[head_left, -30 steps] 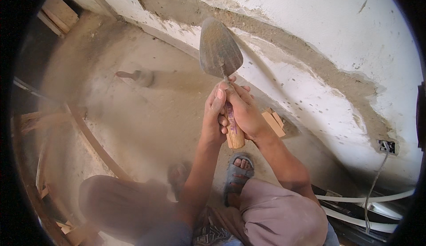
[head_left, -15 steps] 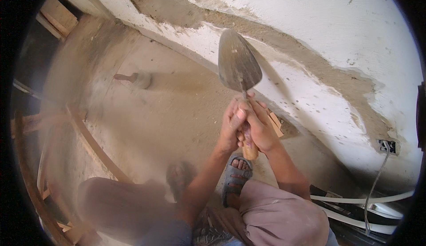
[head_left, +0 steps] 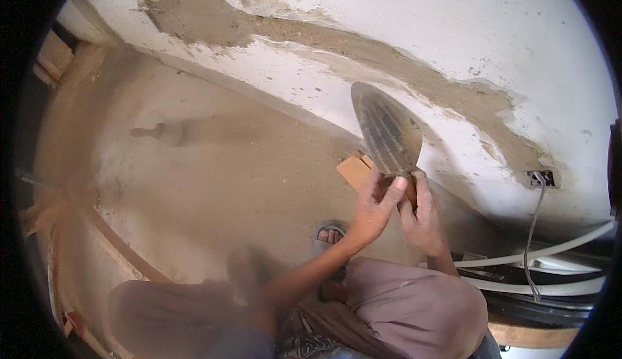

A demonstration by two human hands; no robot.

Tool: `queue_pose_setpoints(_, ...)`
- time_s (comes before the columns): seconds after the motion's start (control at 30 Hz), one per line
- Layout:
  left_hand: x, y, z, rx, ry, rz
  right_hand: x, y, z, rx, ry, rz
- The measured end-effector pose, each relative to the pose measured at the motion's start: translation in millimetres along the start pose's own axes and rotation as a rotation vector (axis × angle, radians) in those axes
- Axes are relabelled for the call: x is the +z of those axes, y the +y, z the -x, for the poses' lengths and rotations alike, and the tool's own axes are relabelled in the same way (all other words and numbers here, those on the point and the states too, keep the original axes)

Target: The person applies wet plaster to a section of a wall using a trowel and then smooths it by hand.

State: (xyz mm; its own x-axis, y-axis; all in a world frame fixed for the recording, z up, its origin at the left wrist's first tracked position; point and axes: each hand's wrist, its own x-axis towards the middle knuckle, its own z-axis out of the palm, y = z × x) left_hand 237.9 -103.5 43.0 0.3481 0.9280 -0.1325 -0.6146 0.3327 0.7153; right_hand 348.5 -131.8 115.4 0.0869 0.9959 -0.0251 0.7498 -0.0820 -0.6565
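Observation:
A pointed masonry trowel (head_left: 389, 129) is held up in front of me, its tip toward the wall and its broad grey blade smeared with residue. My right hand (head_left: 422, 222) grips its wooden handle, which shows only in part between the fingers. At the blade's base, my left hand (head_left: 376, 213) pinches the trowel, the thumb lying near the neck. The fingers behind the blade are hidden. Beyond the trowel, a rough strip of grey-brown mortar (head_left: 363, 48) runs along the white wall (head_left: 466, 29).
A broad-bladed tool with a brown handle (head_left: 149, 132) lies on the dusty floor (head_left: 233, 171). Brown card or wood pieces (head_left: 354, 170) lie by the wall's foot. At right, a cable (head_left: 532, 242) hangs from a wall box (head_left: 541, 178) above white pipes (head_left: 551, 288). Timber (head_left: 123, 242) stands at left.
The trowel and both hands have moved right and lower in view, and the blade has turned. My hands, clasped together around the handle before, are now apart. The view has shifted too.

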Motion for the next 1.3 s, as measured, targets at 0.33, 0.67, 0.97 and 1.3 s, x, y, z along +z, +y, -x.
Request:
queue_pose_setpoints(0.33,44.3,0.8,-3.3,0.050,-0.126,0.106,-54.1,2.2,16.1,-0.027,0.012,0.067)
queue_pose_setpoints(0.67,71.4,1.2,2.2,-0.018,-0.238,0.042,-99.0,13.0,29.5,-0.146,0.020,0.367)
queue_pose_setpoints(0.97,58.8,1.5,-15.2,0.011,-0.171,0.031,-85.2,25.9,5.6,-0.188,0.070,0.303)
queue_pose_setpoints(1.3,57.8,-14.6,-23.3,0.032,-0.141,0.068,-83.7,39.7,-4.3,-0.194,0.070,0.306)
